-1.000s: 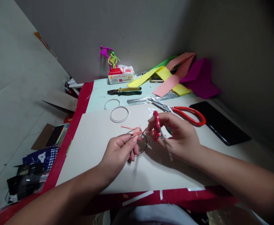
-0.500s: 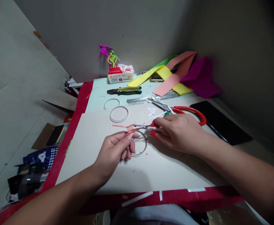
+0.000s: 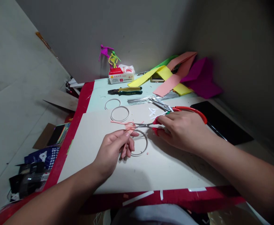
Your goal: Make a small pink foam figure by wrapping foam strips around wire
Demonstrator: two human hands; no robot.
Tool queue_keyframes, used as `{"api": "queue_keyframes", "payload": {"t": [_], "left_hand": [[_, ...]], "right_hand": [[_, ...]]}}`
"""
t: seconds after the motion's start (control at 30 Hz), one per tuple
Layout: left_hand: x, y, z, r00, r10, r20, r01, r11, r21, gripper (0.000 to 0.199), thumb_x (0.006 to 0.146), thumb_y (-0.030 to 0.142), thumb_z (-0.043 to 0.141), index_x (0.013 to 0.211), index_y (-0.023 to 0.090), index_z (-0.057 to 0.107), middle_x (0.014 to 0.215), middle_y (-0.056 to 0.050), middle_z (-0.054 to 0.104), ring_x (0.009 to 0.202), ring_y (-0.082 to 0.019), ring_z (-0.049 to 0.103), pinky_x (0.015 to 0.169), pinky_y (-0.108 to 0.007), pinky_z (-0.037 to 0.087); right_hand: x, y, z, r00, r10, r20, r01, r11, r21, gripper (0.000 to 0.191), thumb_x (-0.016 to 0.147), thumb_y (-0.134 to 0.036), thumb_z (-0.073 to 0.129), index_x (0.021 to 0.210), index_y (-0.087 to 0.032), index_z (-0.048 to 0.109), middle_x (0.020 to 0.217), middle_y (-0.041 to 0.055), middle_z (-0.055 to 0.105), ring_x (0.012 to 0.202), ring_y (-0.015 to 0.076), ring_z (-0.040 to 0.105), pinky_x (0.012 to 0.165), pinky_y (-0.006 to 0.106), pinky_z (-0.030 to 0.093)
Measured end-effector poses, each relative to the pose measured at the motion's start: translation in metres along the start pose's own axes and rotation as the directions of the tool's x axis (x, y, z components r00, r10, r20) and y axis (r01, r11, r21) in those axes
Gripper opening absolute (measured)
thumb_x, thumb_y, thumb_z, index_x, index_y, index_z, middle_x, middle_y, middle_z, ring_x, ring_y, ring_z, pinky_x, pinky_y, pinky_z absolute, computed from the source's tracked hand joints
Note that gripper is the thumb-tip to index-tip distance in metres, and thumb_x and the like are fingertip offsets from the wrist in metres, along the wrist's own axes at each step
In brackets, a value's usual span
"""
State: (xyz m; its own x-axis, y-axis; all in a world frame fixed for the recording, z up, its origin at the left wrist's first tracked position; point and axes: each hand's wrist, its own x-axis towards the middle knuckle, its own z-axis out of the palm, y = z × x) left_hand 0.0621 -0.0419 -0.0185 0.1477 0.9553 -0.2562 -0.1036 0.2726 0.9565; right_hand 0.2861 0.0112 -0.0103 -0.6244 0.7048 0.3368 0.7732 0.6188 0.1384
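My left hand (image 3: 118,144) pinches a small salmon-pink figure (image 3: 129,126) made of thin twisted strips, one strand sticking out to the left. In my right hand (image 3: 181,130) is a small pair of red-handled scissors (image 3: 146,125), my fingers in its loops. Its blades reach left onto the pink figure. Just under my left fingertips a wire ring (image 3: 146,143) lies on the board. Two more rings, a wire coil (image 3: 119,113) and a thinner one (image 3: 112,103), lie beyond. Part of the figure is hidden by my left fingers.
Behind my hands lie pliers (image 3: 125,91), a bundle of wires (image 3: 139,101) and larger red-handled scissors (image 3: 188,108). Coloured crepe paper (image 3: 165,89) is heaped at the back right, near a black tablet (image 3: 223,122). Small bendy figures (image 3: 113,59) stand on a tissue pack (image 3: 121,76).
The scissor blades have closed together somewhat at the pink figure. The figure has turned slightly, its left strand now higher. Both hands stay nearly in place.
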Motion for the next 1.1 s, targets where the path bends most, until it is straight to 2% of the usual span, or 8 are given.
{"api": "queue_keyframes", "payload": {"t": [0.43, 0.77, 1.1], "left_hand": [[-0.0011, 0.0, -0.0016, 1.0, -0.005, -0.001, 0.005, 1.0, -0.026, 0.027, 0.091, 0.035, 0.053, 0.091, 0.014, 0.07, 0.059, 0.0, 0.06, 0.046, -0.008, 0.046, 0.045, -0.022, 0.033], [-0.0007, -0.0002, -0.0011, 1.0, 0.01, -0.008, -0.01, 1.0, -0.028, 0.028, 0.09, 0.036, 0.054, 0.091, 0.012, 0.071, 0.059, -0.001, 0.06, 0.044, -0.008, 0.044, 0.044, -0.021, 0.032], [-0.0009, -0.0017, -0.0013, 1.0, 0.014, -0.016, -0.015, 0.999, -0.047, 0.026, 0.091, 0.035, 0.053, 0.094, 0.015, 0.07, 0.06, 0.0, 0.061, 0.046, -0.009, 0.047, 0.044, -0.022, 0.033]], "right_hand": [[-0.0007, -0.0005, -0.0013, 1.0, 0.001, -0.011, -0.001, 1.0, -0.014, 0.02, 0.085, -0.031, 0.052, 0.084, -0.016, 0.065, 0.066, 0.003, 0.067, 0.062, 0.019, 0.061, 0.054, 0.03, 0.024], [-0.0004, -0.0042, -0.0038, 0.997, -0.043, -0.056, 0.039, 0.996, -0.077, 0.018, 0.084, -0.027, 0.052, 0.075, -0.015, 0.063, 0.064, 0.005, 0.066, 0.061, 0.019, 0.06, 0.055, 0.031, 0.025], [-0.0016, -0.0053, -0.0037, 0.999, -0.028, -0.035, 0.024, 0.996, -0.091, 0.017, 0.084, -0.027, 0.053, 0.077, -0.016, 0.062, 0.066, 0.0032, 0.067, 0.062, 0.0205, 0.063, 0.055, 0.032, 0.026]]}}
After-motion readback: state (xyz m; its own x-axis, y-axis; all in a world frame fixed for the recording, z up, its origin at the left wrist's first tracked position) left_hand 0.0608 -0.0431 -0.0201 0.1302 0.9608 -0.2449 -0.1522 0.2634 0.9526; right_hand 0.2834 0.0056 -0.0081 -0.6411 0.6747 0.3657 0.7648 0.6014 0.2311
